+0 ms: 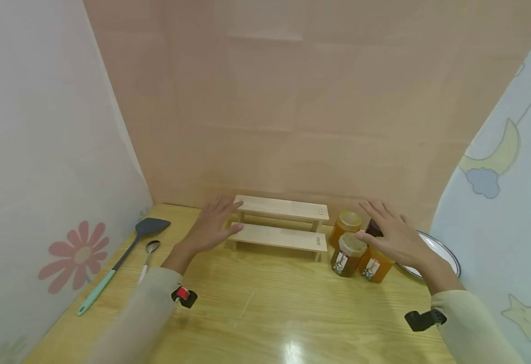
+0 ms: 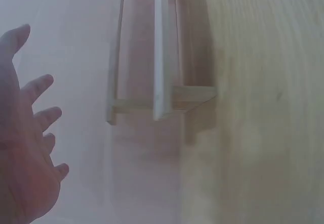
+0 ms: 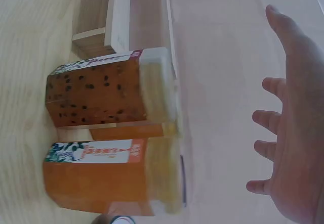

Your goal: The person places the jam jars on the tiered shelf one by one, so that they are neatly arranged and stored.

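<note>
My left hand (image 1: 212,225) is held in the air by the left end of a two-step wooden rack (image 1: 279,237), its fingers spread and holding nothing. In the left wrist view, a gap shows between that hand (image 2: 28,158) and the rack (image 2: 161,57). Over the jars on the right hovers my right hand (image 1: 399,236), also with straight fingers and nothing in it. Below it stand a jar with dark seeds (image 3: 96,93) and an orange jar (image 3: 96,178), both with pale lids. Another amber jar (image 1: 348,221) is behind them. A dark lid (image 1: 373,228) is partly hidden by the right hand.
A spatula (image 1: 124,253) with a mint handle lies along the table's left side, and a spoon (image 1: 151,246) lies beside it. A dark-rimmed white plate (image 1: 449,260) is partly behind my right wrist. Cloth walls (image 1: 293,111) enclose the wooden table (image 1: 265,313).
</note>
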### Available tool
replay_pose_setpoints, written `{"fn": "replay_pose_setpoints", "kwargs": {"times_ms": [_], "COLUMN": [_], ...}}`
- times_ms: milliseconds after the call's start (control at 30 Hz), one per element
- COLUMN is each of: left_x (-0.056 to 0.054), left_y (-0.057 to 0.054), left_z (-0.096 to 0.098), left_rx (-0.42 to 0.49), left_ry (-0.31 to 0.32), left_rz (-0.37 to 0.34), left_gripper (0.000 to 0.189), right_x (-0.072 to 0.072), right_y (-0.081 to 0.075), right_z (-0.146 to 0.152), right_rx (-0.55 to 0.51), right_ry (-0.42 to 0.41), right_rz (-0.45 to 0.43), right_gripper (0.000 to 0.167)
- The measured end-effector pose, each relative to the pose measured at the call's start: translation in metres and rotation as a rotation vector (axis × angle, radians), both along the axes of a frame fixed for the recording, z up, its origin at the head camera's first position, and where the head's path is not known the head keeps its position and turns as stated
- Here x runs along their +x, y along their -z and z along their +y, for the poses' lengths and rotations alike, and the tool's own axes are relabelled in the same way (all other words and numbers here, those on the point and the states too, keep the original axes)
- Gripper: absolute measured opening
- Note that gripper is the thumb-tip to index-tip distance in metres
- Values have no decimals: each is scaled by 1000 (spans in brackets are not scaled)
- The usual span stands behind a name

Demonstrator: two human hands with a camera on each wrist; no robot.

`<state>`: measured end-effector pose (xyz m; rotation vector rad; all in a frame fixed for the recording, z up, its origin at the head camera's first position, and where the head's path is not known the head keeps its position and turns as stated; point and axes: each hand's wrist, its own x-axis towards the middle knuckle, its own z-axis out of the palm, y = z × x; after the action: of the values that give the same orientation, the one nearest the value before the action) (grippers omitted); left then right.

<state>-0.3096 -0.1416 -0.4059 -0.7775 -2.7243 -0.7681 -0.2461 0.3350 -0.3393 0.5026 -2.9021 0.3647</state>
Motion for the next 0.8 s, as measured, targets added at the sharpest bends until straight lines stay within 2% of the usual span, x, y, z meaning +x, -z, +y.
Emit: {"fn": "replay_pose_setpoints", "kwargs": {"times_ms": [133, 267, 367, 500, 700, 800], "left_x": [0, -3, -7, -12, -20, -23], "left_y": [23, 43, 56, 68, 83, 92], "left_z": [-2, -1, 0, 0, 6, 9], "left_rx": [227, 401, 499, 613, 749, 787], "left_ry": [-38, -55, -59, -91, -174, -214], "left_rz": [-71, -174, -243, -325, -411, -437], "left_gripper": [57, 51, 50, 47, 42, 39], "right_x": [4, 11, 14, 15, 15, 16], "right_y": [16, 31, 41, 55, 72, 80], "right_z": [11, 23, 32, 41, 51, 54], "right_rx": [-96, -194, -225, -265, -329, -366], "right_ry": [25, 34, 35, 72, 123, 139], "right_rz": [-30, -90, -119, -126, -83, -70], "right_gripper": [83, 80, 80, 81, 80, 80]}}
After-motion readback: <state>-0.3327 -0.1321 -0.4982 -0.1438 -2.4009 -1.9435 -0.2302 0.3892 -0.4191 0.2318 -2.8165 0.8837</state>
